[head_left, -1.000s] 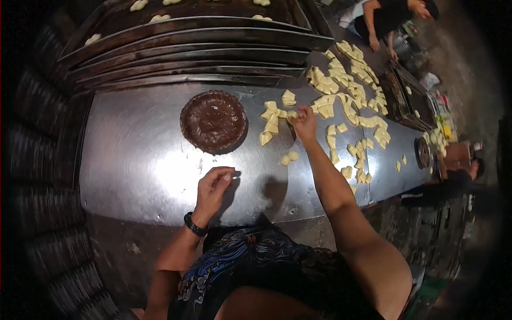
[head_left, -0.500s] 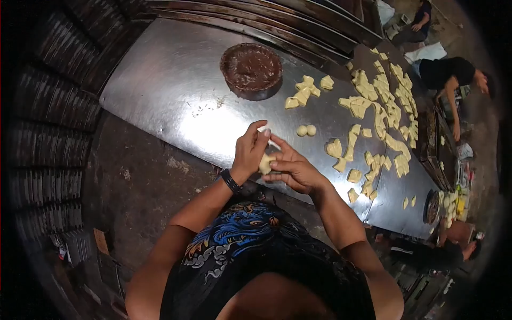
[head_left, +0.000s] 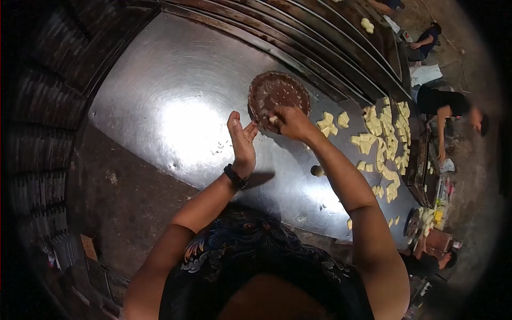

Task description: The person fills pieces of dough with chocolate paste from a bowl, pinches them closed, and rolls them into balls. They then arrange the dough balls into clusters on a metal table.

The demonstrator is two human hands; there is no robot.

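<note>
Starting on the left — your left hand [head_left: 241, 140] is held up on edge over the steel desk [head_left: 160, 101], palm turned toward the right, fingers straight and loosely spread, holding nothing. It hangs just left of the dark round tin of brown filling [head_left: 278, 96], near its rim but not touching it. The black wristband [head_left: 235, 176] sits below it, with the forearm running down toward you.

Then the bit that matters: your right hand [head_left: 290, 121] is right at the near edge of that tin, knuckles up, fingers curled in tight around a small pale dough piece [head_left: 273, 119] that just peeks out on its left side. So the filling lies straight ahead of the right hand, up and a little left, practically touching — the right hand is clearly the nearer one. The right arm reaches out long across the desk to get there.

Further right, one small dough ball [head_left: 318, 170] sits alone beside your forearm, and the cut dough chunks [head_left: 381, 144] are scattered well off toward the right edge. Another person in a dark top [head_left: 442, 101] is bent over at the far right end.
</note>
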